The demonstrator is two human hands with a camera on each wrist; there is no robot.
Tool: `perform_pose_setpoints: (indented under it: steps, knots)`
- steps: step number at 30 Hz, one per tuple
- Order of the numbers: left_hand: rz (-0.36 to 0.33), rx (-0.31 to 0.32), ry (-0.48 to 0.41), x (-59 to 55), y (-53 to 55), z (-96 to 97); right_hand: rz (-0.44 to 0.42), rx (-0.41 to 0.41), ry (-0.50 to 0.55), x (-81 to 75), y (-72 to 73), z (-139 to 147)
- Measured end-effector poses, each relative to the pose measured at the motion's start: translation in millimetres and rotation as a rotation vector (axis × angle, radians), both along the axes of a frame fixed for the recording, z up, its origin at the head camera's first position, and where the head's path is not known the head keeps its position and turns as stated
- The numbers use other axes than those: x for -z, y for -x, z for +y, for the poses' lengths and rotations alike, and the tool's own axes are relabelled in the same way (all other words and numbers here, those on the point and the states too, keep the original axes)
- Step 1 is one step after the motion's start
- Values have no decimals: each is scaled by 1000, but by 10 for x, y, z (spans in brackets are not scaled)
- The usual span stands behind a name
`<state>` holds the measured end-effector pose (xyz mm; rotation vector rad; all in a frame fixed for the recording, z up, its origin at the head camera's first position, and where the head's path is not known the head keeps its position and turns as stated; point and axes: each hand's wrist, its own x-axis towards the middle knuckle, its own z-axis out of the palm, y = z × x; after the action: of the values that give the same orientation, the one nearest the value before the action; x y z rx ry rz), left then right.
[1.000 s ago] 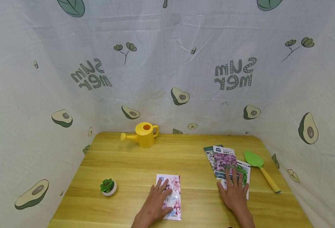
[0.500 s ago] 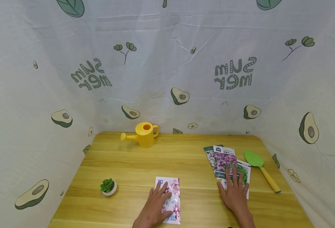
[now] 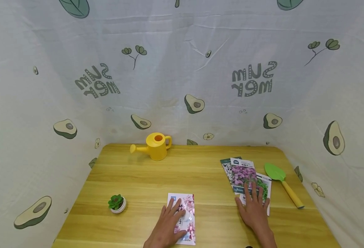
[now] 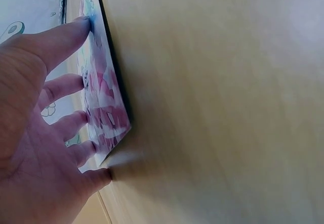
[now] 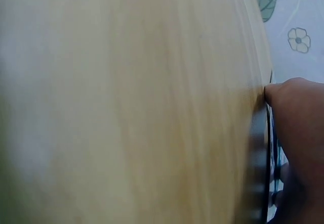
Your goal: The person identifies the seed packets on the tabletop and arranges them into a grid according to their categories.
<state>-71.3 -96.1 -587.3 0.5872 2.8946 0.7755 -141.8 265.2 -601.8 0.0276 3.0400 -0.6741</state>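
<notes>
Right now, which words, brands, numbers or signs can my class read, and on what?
"sum mer", twice, mirror-reversed: cloth.
"ishu", faint, perhaps partial: pink packet; large characters partly hidden by left hand.
Purple packet, white-flower packet, green-leaf packet: print too small or blurred.

Under my left grip (image 3: 164, 225), pink blossoms pattern a white packet (image 3: 189, 217); at lower right I see a purple-flowered packet (image 3: 242, 173) and a green-bladed, yellow-handled trowel (image 3: 287, 187).
</notes>
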Motion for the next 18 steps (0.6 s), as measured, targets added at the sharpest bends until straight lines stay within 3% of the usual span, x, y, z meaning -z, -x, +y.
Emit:
perform_pose_setpoints:
  steps: [6, 10, 13, 18]
  knots:
    - [-15, -1, 4, 12, 31, 0, 42, -2, -20, -25, 24, -6]
    - [18, 11, 14, -3, 20, -6, 87, -1, -47, -7, 23, -2]
    - [24, 10, 21, -21, 11, -2, 201, -8, -71, 7, 50, 11]
    - [-37, -21, 30, -53, 36, 28, 400, -34, -47, -39, 198, 25]
